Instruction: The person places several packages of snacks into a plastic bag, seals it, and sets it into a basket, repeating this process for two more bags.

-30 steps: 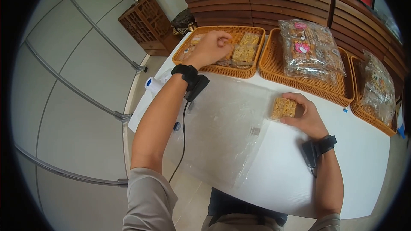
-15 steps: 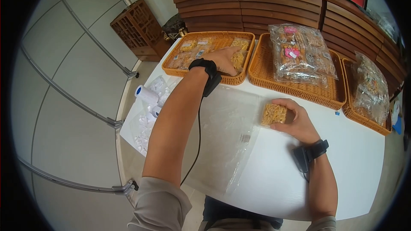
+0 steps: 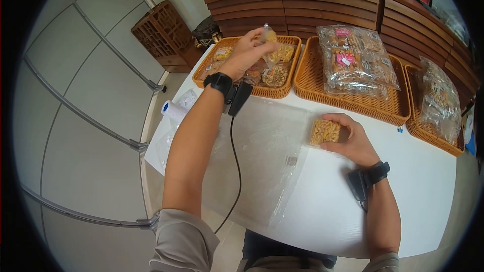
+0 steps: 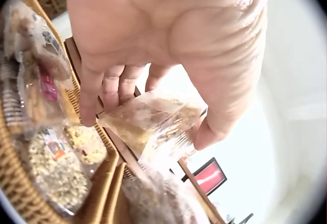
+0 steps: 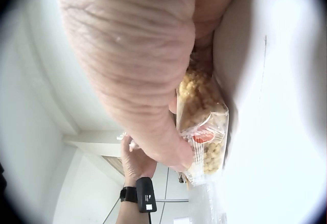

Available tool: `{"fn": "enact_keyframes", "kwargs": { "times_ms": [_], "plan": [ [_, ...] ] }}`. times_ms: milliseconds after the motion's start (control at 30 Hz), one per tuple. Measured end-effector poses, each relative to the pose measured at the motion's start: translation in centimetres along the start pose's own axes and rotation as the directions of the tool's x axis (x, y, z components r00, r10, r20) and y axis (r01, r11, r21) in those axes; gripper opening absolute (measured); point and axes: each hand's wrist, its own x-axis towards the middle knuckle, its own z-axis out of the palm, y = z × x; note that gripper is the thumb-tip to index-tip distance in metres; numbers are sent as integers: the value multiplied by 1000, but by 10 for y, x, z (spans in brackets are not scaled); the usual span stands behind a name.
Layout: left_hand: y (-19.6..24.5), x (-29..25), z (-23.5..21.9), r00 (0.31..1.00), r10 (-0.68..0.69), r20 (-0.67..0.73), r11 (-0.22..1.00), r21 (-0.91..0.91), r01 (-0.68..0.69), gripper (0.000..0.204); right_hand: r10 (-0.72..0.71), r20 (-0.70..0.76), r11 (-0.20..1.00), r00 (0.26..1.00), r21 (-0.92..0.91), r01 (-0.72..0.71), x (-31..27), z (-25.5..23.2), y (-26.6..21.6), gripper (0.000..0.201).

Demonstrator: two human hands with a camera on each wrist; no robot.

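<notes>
My left hand (image 3: 247,56) is raised over the left wicker basket (image 3: 269,92), pinching a clear-wrapped snack pack (image 4: 153,122) between thumb and fingers. Below it in the basket lie several wrapped snacks, among them a nutty, pale-and-brown one (image 3: 275,75) near the front right corner. On the white table, my right hand (image 3: 359,143) grips a yellow, crunchy-looking snack block in clear wrap (image 3: 324,132), thumb on the near side and fingers on the far side. A red label on its wrapper shows in the right wrist view. A large flat clear plastic bag (image 3: 252,166) lies between my arms.
The middle basket (image 3: 353,108) holds big clear bags of snacks (image 3: 348,60); the right basket (image 3: 433,140) holds another bag. A white roll (image 3: 172,111) and paper scraps lie on the table's left. Behind stands a wooden cabinet (image 3: 333,5); grey panels (image 3: 91,106) stand at left.
My left hand reached down into the right part of the left basket, then came up with a wrapped snack pack. The right hand has kept its hold on the snack block.
</notes>
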Motion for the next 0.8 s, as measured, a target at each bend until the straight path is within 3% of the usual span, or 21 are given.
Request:
{"fn": "enact_keyframes", "kwargs": {
  "times_ms": [67, 133, 233, 367, 567, 800],
  "plan": [
    [3, -11, 0, 997, 35, 69, 949, -317, -11, 64, 5, 3, 1000, 1000, 11, -5, 0, 0, 0, 62],
    [8, -28, 5, 992, 45, 116, 796, -604, 35, 46, 8, 4, 1000, 1000, 23, -8, 0, 0, 1, 62],
    [9, -58, 14, 985, -12, 173, 650, -747, 139, 45, 17, 5, 999, 1000, 29, -17, 0, 0, 2, 62],
    [-6, -86, 38, 979, -80, 189, 706, -683, 189, 44, 35, 12, 996, 999, 78, -36, 0, 1, 0, 62],
    [-23, -111, 57, 970, -141, 199, 683, -690, 241, 39, 51, 10, 992, 999, 116, -51, -1, 1, 2, 61],
    [-37, -116, 80, 968, -127, 218, 673, -698, 246, 34, 29, -46, 969, 999, 246, -17, 0, 2, 2, 62]
  ]
}}
